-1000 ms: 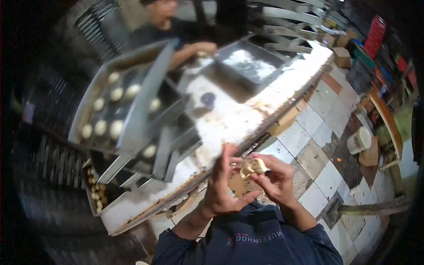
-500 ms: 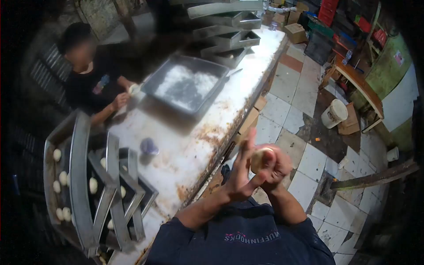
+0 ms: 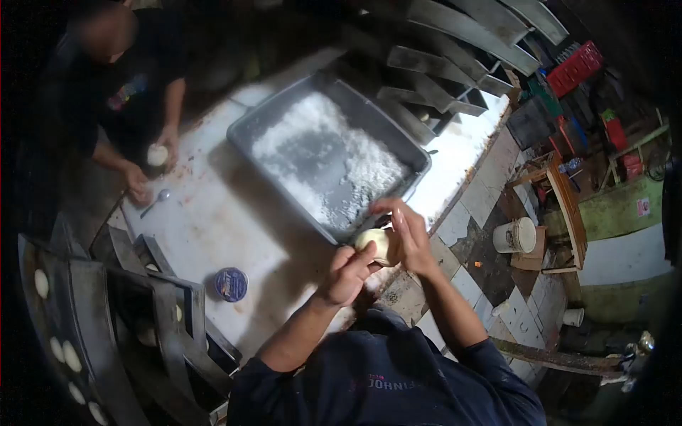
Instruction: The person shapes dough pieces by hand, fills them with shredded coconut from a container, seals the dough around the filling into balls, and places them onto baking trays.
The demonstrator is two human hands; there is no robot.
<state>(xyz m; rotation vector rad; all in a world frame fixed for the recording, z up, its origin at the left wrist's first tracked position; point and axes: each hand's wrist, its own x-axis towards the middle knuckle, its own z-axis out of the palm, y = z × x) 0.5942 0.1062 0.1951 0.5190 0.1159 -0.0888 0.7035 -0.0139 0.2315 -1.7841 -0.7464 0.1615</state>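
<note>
A pale, rounded dough ball [image 3: 376, 246] is held up near the front edge of the table, between my two hands. My left hand [image 3: 345, 275] is closed on its left side, thumb pressing the front. On the other side, my right hand [image 3: 410, 238] is open, its fingers apart and curved over beside the dough; whether its palm touches is hard to see. Just beyond my hands stands a large grey tub [image 3: 280, 192] with white powder in it. A round purple-blue lidded container [image 3: 231, 284] sits on the table to the left.
Across the floury table [image 3: 192, 227], a co-worker [image 3: 135, 92] holds a pale dough piece [image 3: 157, 155], near a spoon [image 3: 156, 201]. Metal trays [image 3: 128, 305] with dough balls are stacked at left; more trays [image 3: 440, 78] stand behind. On the floor at right is a white bucket [image 3: 515, 236].
My view has turned toward the table, and my hands with the dough now appear near the tub. My left hand, spread before, has closed on the dough; my right fingers have opened out.
</note>
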